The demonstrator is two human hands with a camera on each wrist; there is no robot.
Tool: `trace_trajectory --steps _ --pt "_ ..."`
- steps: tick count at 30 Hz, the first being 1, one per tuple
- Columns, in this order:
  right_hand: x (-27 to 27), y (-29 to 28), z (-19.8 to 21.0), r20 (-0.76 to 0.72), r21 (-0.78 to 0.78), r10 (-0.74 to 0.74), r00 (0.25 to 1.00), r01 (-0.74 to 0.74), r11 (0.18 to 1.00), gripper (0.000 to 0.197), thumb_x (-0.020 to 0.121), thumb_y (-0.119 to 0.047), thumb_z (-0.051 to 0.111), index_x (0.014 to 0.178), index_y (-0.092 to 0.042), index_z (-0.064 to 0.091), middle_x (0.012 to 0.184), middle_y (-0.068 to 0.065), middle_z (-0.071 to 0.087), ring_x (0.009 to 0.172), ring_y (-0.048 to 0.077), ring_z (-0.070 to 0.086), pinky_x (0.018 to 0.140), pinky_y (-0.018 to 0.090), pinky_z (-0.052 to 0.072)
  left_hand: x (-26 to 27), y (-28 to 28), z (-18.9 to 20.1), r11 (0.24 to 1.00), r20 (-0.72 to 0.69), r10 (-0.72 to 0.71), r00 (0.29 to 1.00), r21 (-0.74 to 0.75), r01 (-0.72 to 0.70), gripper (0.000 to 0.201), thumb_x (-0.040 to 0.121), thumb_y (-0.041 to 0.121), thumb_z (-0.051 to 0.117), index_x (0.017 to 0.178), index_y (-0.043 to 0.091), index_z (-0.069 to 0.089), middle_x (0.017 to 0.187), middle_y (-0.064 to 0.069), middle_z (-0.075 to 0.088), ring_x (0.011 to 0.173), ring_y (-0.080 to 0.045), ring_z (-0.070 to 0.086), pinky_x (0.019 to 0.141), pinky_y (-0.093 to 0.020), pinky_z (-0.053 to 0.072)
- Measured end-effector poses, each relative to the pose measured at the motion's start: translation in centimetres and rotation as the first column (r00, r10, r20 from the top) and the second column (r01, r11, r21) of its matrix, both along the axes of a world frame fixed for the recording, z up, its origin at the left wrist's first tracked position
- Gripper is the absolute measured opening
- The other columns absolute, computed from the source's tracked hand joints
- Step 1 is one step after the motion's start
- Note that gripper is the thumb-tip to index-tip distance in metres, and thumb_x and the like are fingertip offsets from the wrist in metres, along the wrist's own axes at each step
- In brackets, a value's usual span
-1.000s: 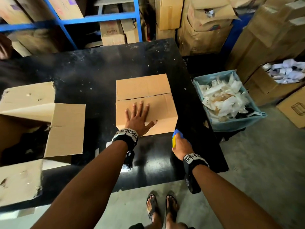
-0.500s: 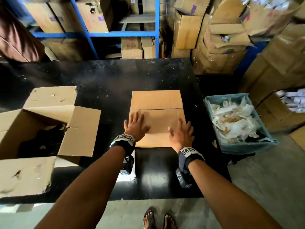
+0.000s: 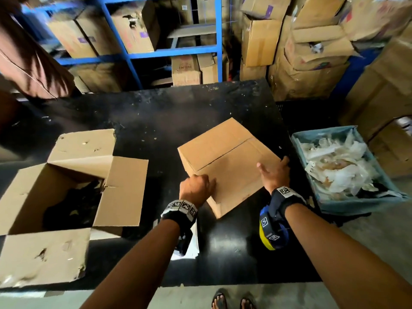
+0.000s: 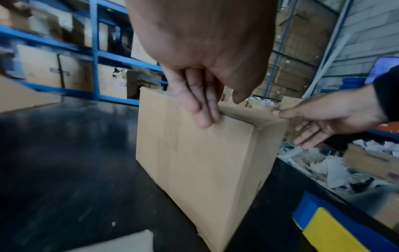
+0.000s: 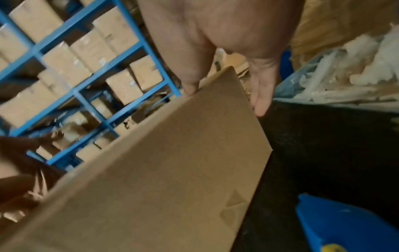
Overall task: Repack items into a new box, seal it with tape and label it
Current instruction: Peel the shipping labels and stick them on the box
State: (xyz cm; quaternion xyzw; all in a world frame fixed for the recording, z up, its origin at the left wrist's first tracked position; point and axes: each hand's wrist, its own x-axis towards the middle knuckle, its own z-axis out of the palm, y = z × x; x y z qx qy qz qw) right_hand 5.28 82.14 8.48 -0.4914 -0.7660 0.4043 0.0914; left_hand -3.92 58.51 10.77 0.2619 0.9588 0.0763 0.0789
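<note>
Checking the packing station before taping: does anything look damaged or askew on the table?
Yes. The small closed box sits turned at an angle to the table edge, held by both hands, its top seam untaped. The big open box at left looks worn: scuffs and small tears mark its flaps.

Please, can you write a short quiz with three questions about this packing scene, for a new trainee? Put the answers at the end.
1. True or false: tape already covers the top seam of the closed box.
2. Which hands touch the closed box? A) left only B) right only C) both
3. What stands on the floor just right of the black table?

Key:
1. False; the seam looks bare.
2. C; the left hand holds its near left edge, the right hand its right side.
3. A blue bin filled with white scraps.
</note>
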Motion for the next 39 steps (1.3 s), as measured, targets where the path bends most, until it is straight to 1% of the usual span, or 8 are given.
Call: trace_trajectory --steps 5,8,14,20,25,30,33,39 --pt "0.4 -4.5 -1.5 0.034 -0.074 0.061 0.998 -0.058 0.996 0.107 0.083 -0.060 0.071 0.152 -0.001 0.013 0.134 0.026 0.059 0.114 0.044 0.063 0.094 0.046 0.054 -8.7 1.0 -0.3 0.996 -0.017 0.084 0.996 0.026 -0.084 0.071 0.093 0.059 0.049 0.147 0.016 0.032 0.149 -0.010 0.038 0.135 -0.032 0.038 0.108 -0.049 0.039" --pt "-0.2 -5.7 -2.5 0.039 -0.111 0.092 0.995 -0.088 0.990 0.105 0.087 -0.061 0.065 0.153 -0.002 0.010 0.129 0.023 0.063 0.110 0.042 0.065 0.090 0.046 0.057 -12.5 2.0 -1.2 0.996 0.037 0.089 0.995 0.017 -0.089 0.083 0.093 0.062 0.047 0.155 0.014 0.019 0.161 -0.008 0.024 0.146 -0.030 0.025 0.115 -0.050 0.029" --pt "-1.1 -4.1 -3.6 0.023 -0.072 0.098 0.995 -0.096 0.993 0.100 0.089 -0.062 0.060 0.157 -0.014 0.005 0.131 0.018 0.063 0.109 0.040 0.066 0.089 0.047 0.057 -13.8 2.9 -1.8 0.997 0.018 0.062 0.998 -0.056 -0.061 0.088 0.085 0.074 0.048 0.150 0.017 0.030 0.148 -0.012 0.041 0.133 -0.034 0.042 0.110 -0.051 0.034" --pt "-2.7 -0.1 -0.6 0.289 0.152 0.193 0.938 -0.244 0.958 0.057 0.093 -0.064 0.053 0.131 -0.021 0.052 0.118 0.018 0.066 0.107 0.043 0.064 0.082 0.047 0.053 -11.7 0.0 -1.9 0.993 0.106 0.110 0.988 -0.057 -0.104 0.099 0.079 0.079 0.052 0.147 0.011 0.030 0.142 -0.018 0.044 0.128 -0.039 0.047 0.104 -0.049 0.042" --pt "-4.3 0.5 0.3 0.357 0.153 0.286 0.889 -0.358 0.921 0.058 0.098 -0.058 0.047 0.139 -0.017 0.042 0.126 0.021 0.062 0.112 0.044 0.062 0.085 0.045 0.049 -8.0 -2.8 -3.4 0.981 0.263 0.155 0.952 0.071 -0.179 0.083 0.080 0.074 0.057 0.127 0.006 0.045 0.129 -0.016 0.054 0.116 -0.034 0.057 0.097 -0.045 0.050" --pt "-3.0 -2.3 -0.1 0.403 0.189 0.409 0.819 -0.512 0.838 0.072 0.099 -0.059 0.040 0.159 -0.027 0.014 0.154 0.024 0.027 0.132 0.047 0.044 0.101 0.054 0.046 -6.0 -2.4 -3.3 0.957 0.371 0.200 0.907 0.125 -0.262 0.080 0.082 0.067 0.062 0.127 0.006 0.038 0.130 -0.017 0.056 0.117 -0.037 0.059 0.096 -0.047 0.052" --pt "-2.9 -4.7 -0.3 0.500 0.231 0.466 0.730 -0.631 0.741 0.074 0.096 -0.070 0.032 0.159 -0.037 0.011 0.167 0.019 -0.002 0.150 0.050 0.008 0.116 0.068 0.017 -5.7 -2.2 -3.2 0.955 0.366 0.209 0.907 0.122 -0.270 0.082 0.079 0.072 0.060 0.123 0.007 0.038 0.126 -0.018 0.059 0.112 -0.037 0.063 0.092 -0.048 0.054" --pt "-2.0 -9.9 -0.4 0.539 0.240 0.641 0.547 -0.828 0.506 0.090 0.090 -0.080 0.027 0.161 -0.031 0.001 0.170 -0.001 -0.010 0.153 0.046 -0.007 0.111 0.077 -0.001 -5.3 -2.7 -2.4 0.969 0.421 0.151 0.894 0.115 -0.218 0.076 0.087 0.069 0.052 0.125 0.005 0.035 0.128 -0.022 0.060 0.114 -0.040 0.061 0.094 -0.048 0.050"
